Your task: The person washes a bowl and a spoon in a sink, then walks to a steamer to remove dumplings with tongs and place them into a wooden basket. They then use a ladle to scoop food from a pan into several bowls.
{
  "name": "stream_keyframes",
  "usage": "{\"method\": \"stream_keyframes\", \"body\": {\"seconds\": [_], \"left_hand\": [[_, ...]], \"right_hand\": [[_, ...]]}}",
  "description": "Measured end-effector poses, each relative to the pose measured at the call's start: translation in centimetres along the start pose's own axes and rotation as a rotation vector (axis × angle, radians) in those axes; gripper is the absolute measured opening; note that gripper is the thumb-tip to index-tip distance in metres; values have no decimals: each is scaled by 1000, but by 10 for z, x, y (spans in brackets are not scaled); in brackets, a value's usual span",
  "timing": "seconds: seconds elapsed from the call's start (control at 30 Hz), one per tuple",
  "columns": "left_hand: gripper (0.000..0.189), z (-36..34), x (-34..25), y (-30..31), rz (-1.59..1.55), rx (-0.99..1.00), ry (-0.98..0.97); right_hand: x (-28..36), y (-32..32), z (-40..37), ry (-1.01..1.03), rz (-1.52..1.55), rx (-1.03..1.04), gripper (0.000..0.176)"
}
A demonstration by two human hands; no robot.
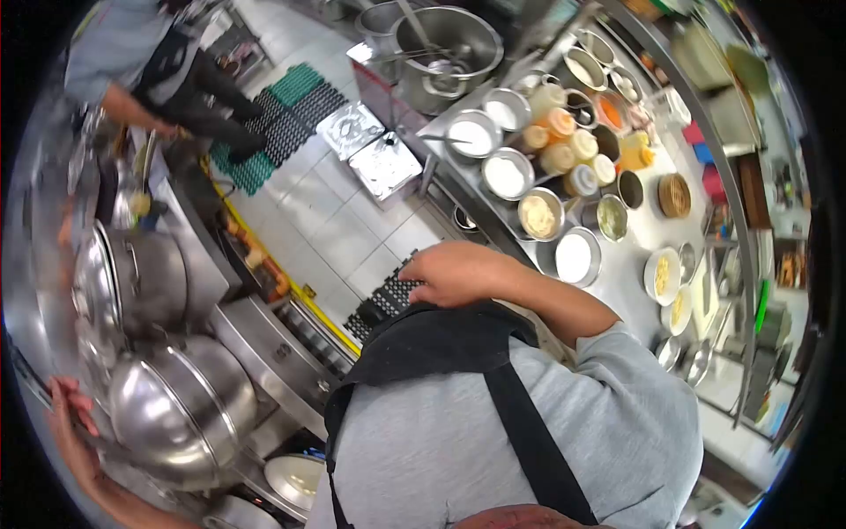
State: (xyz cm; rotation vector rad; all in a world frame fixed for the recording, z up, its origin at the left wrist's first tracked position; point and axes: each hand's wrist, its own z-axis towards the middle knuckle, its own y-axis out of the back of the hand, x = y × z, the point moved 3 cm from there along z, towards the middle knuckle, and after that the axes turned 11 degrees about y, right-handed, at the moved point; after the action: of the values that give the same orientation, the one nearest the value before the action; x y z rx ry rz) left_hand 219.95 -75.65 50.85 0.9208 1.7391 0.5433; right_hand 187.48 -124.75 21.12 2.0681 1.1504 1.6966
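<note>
My right hand (451,271) hovers in front of my black apron (423,348), fingers curled in and nothing visible in them. At the far left edge, my left hand (70,404) is bent round a dark bar-like part that I cannot make out. Beside it lies a big rounded steel vessel (181,410) with bands across it. Behind that stands a tall steel pot (150,273) with a lid. Close to my right forearm on the steel counter are a round container of white contents (577,256) and a bowl of pale yellow food (539,216).
Squeeze bottles (564,145) and several steel containers crowd the right counter (648,207). A shelf rail (727,167) curves above it. A co-worker (167,70) stands at the upper left on green and black mats (273,115). Foil-covered trays (385,165) sit beside the tiled aisle.
</note>
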Motion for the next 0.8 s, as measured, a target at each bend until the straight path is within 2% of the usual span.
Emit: {"method": "stream_keyframes", "body": {"seconds": [0.03, 0.07, 0.1, 0.13, 0.17, 0.2, 0.23, 0.3, 0.33, 0.43, 0.5, 0.53, 0.57, 0.63, 0.67, 0.7, 0.73, 0.77, 0.8], "left_hand": [[51, 0, -35, -23, -191, 140, -149], [49, 6, -73, -71, -449, 176, -293], [45, -10, -136, -129, -247, 317, -654], [39, 3, -170, -160, -175, 228, -561], [38, -5, -215, -208, 105, 100, -826], [38, -12, -256, -259, 133, 145, -890], [37, 7, -282, -298, 95, 178, -907], [35, 1, -333, -387, -87, 158, -923], [35, 9, -354, -429, -198, 220, -1113], [35, 18, -395, -531, -342, 269, -1168], [36, 34, -407, -586, -301, 307, -1244], [36, 51, -411, -616, -320, 405, -1234], [36, 85, -417, -650, -336, 521, -1226], [39, 163, -423, -717, -164, 475, -1317], [40, 158, -423, -735, -156, 562, -1177], [39, 104, -414, -733, -114, 541, -1106], [39, 94, -405, -747, -90, 500, -1207], [41, 118, -407, -771, 68, 402, -1284], [45, 134, -405, -796, 62, 478, -1451]], "right_hand": [[-8, 2, -21, -5, 16, -54, 42], [-16, 4, -43, -18, 7, -102, 42], [-25, 5, -64, -35, 0, -149, 42], [-31, 4, -83, -47, 27, -239, 43], [-35, 3, -105, -56, 51, -279, 43], [-38, 8, -130, -127, 74, -376, 42], [-42, 10, -154, -200, 88, -467, 42], [-52, 1, -194, -282, 98, -601, 41], [-56, -7, -214, -356, 106, -704, 40], [-56, -37, -260, -597, 99, -820, 39], [-49, -64, -279, -765, 148, -869, 39], [-40, -83, -293, -895, 173, -880, 39], [-30, -103, -303, -1016, 212, -932, 39], [-8, -138, -312, -1126, 273, -1006, 41], [6, -149, -315, -1202, 347, -1004, 42], [19, -161, -317, -1261, 423, -995, 42], [27, -179, -318, -1342, 455, -1017, 42], [29, -198, -312, -1323, 494, -1031, 43], [31, -213, -308, -1290, 527, -1050, 43]]}}
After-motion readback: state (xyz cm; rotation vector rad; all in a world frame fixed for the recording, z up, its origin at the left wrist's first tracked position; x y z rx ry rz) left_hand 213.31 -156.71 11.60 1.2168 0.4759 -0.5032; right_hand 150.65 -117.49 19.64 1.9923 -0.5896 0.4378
